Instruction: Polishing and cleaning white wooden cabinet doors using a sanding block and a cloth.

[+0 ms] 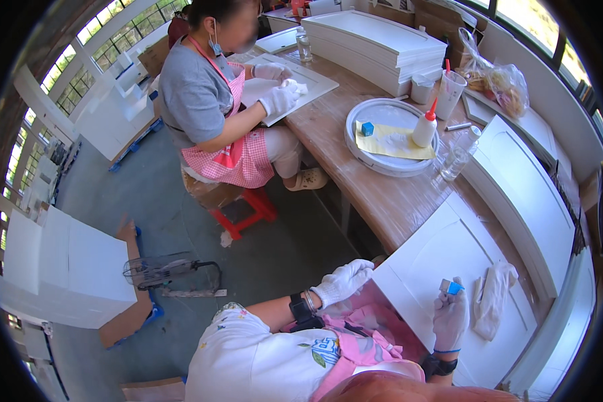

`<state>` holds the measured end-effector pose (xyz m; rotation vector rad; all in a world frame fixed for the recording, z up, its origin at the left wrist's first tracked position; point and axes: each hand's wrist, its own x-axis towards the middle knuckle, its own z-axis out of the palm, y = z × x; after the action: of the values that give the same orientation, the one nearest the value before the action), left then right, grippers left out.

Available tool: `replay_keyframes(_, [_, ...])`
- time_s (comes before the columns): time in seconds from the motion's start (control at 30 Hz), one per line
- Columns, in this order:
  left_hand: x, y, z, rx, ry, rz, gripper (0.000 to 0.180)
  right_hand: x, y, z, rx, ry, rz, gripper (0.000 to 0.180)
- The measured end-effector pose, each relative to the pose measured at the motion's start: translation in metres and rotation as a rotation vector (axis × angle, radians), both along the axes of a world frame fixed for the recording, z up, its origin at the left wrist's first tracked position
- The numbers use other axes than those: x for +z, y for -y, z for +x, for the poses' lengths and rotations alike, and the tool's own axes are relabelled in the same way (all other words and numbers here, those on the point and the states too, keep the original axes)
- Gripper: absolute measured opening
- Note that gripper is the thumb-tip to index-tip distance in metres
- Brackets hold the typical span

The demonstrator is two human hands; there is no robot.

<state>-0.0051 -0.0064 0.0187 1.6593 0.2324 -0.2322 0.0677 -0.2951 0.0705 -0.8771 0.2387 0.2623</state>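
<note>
A white door-like panel (415, 261) with a curved groove lies in front of me, its near left corner jutting past the table edge. At that corner is my left hand (344, 281), in a white glove, its fingers bent together against the panel's edge. Above the panel's near part, my gloved right hand (451, 318) is closed on a small blue-and-grey block (451, 287), held up between thumb and fingers. A crumpled white cloth (494, 298) rests on the panel, just right of that hand.
A round white lid (360, 149) carries yellow paper, a blue cube (367, 128) and a red-tipped glue bottle (425, 127). Beside it stands a clear bottle (457, 157). White panels (519, 201) are stacked rightward. A co-worker (214, 94) sits at left; a floor fan (171, 269) stands behind.
</note>
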Motion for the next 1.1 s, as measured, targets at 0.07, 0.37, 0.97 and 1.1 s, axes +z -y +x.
replay_keyframes(0.07, [0.0,0.006,-0.001,-0.01,-0.014,-0.006,0.053,-0.004,0.009,-0.002,-0.049,-0.091,0.049,0.038])
replay_keyframes(0.37, [0.014,0.02,-0.002,0.005,-0.108,0.105,0.05,-0.001,0.043,-0.021,-0.057,-0.17,0.181,0.032])
replay_keyframes(0.97, [0.017,0.049,-0.006,0.231,-0.141,-0.022,0.026,-0.027,0.101,-0.057,-0.014,-0.097,0.391,0.034])
replay_keyframes(1.1, [0.01,0.052,-0.008,0.283,-0.163,-0.177,0.027,-0.016,0.089,-0.06,-0.044,-0.113,0.353,0.035])
